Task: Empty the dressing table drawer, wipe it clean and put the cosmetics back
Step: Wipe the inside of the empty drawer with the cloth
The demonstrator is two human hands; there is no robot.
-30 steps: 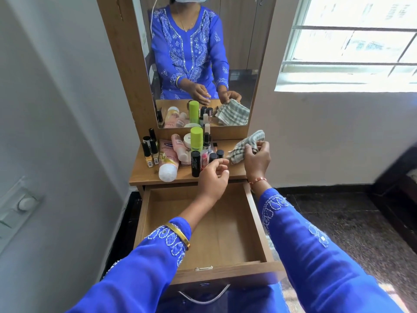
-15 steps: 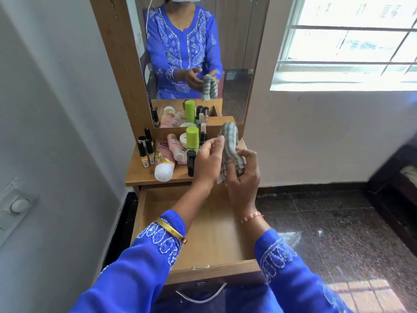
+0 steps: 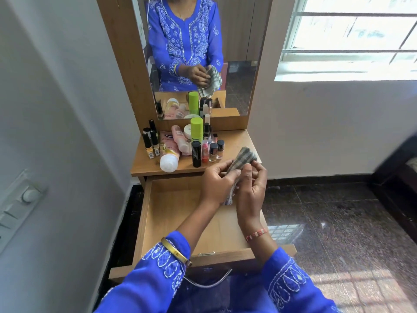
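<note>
**Cloth in hand, drawer waiting to be wiped**

Both hands are busy with the grey-and-white striped cloth (image 3: 242,158), held above the far right corner of the pulled-out wooden drawer (image 3: 171,213). On the left, the left hand (image 3: 216,184) has its fingers curled round the lower part of the cloth; just right of it, the right hand (image 3: 250,190) pinches the upper part, thumb and fingertips pressed into the fabric.

My reading is that the cloth is being bunched or folded into a pad before wiping. To do this well, I would gather it into a firm wad that one hand can press flat, then work from the far wall toward the near front, pushing into the corners where dust tends to sit. The other hand could steady the drawer's side so it does not slide.

The drawer shows only bare wood inside (one drawer, one cloth). All the cosmetics stand or lie on the wooden dressing table top (image 3: 144,166), well left of the cloth. From left to right I count four small dark-capped bottles (image 3: 150,143), a pink tube with a white cap (image 3: 168,158) lying on its side, one tall lime-green cylinder (image 3: 196,131), one black cylindrical stick (image 3: 196,154) and two small black-capped nail polish bottles (image 3: 216,150). Others crowd behind, too overlapped to count surely.
</note>
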